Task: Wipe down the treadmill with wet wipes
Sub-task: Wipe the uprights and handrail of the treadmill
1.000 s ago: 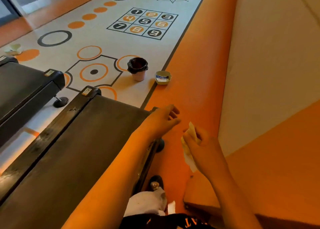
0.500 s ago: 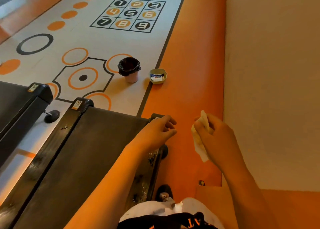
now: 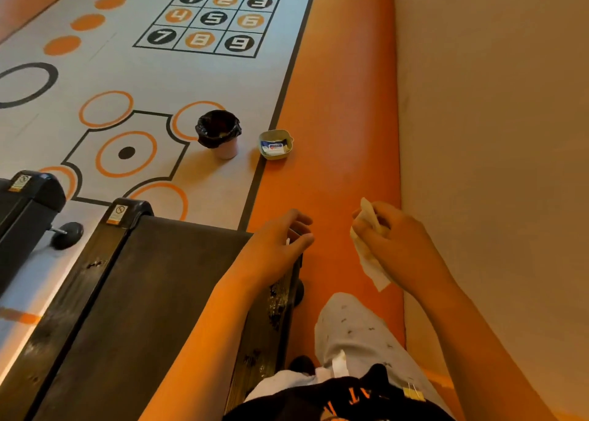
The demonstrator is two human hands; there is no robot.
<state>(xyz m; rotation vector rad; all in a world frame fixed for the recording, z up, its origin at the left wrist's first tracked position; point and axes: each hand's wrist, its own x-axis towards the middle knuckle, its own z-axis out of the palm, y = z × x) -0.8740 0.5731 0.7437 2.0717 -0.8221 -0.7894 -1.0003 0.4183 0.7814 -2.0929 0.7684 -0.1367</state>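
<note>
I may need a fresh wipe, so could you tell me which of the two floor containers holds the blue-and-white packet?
The low squarish tub on the right; the taller round bin left of it is lined with a black bag.

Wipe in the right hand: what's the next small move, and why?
Probably swing the right hand left and down to press the wipe onto the treadmill at its right side rail. The wipe is gripped, bunched, over the orange floor, off the machine, while that rail shows dark specks just below the left hand, which hovers over the rear corner.
</note>
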